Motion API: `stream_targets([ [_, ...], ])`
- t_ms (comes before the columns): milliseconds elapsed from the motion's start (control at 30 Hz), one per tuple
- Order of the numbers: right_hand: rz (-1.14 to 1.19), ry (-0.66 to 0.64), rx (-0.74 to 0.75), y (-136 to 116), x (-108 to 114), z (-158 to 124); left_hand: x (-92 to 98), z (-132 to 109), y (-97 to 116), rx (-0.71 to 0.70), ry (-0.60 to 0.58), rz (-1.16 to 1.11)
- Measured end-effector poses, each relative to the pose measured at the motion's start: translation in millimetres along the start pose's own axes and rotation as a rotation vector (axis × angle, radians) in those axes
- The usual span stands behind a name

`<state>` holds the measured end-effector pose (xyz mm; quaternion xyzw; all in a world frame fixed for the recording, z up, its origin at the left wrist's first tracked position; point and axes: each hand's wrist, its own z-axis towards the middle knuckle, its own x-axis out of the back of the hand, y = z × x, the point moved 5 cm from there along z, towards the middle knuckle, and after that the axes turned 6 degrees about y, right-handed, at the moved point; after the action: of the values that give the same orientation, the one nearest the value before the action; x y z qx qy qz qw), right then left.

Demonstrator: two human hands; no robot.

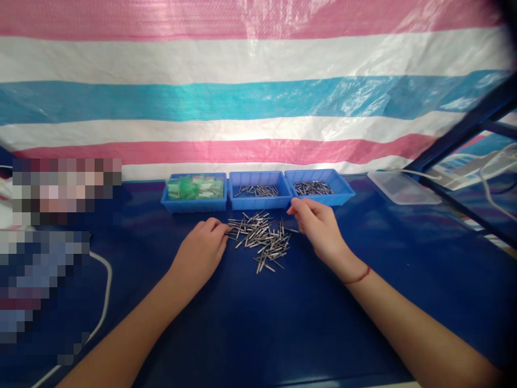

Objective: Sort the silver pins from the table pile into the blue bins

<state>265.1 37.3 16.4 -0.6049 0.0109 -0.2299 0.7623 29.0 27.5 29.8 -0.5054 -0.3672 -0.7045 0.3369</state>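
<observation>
A loose pile of silvery blind rivets [262, 234] lies on the dark blue table. My left hand [204, 242] rests at the pile's left edge, fingers curled and tips closed against the ends of some rivets. On the other side, my right hand [317, 223], with a red cord at the wrist, is raised beside the front edge of the right blue bin [341, 196]. Its thumb and forefinger are pinched together; whatever they hold is too small to make out. Similar metal pieces lie in that bin and in the middle blue bin [258, 203].
The left blue bin [194, 206] holds green and clear plastic packets [197, 187]. A translucent plastic lid [404, 188] lies at the back right. A white cable [107, 291] runs along the left, near a blurred-out area. A striped sheet [250, 102] hangs behind the table.
</observation>
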Motion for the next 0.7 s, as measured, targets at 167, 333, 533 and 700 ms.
stream_targets([
  [167,-0.127,-0.115,0.083,-17,-11,-17,-0.3,-1,-1,0.017,-0.090,0.050],
  [333,-0.228,-0.233,0.195,-21,-21,-29,-3.3,-3,-1,0.056,-0.127,0.017],
  [533,-0.286,-0.323,0.319,-30,-31,-38,-4.0,-5,3,0.034,-0.099,-0.033],
  [700,-0.300,-0.356,0.373,-35,-35,-42,-4.1,-5,6,-0.012,-0.100,-0.015],
])
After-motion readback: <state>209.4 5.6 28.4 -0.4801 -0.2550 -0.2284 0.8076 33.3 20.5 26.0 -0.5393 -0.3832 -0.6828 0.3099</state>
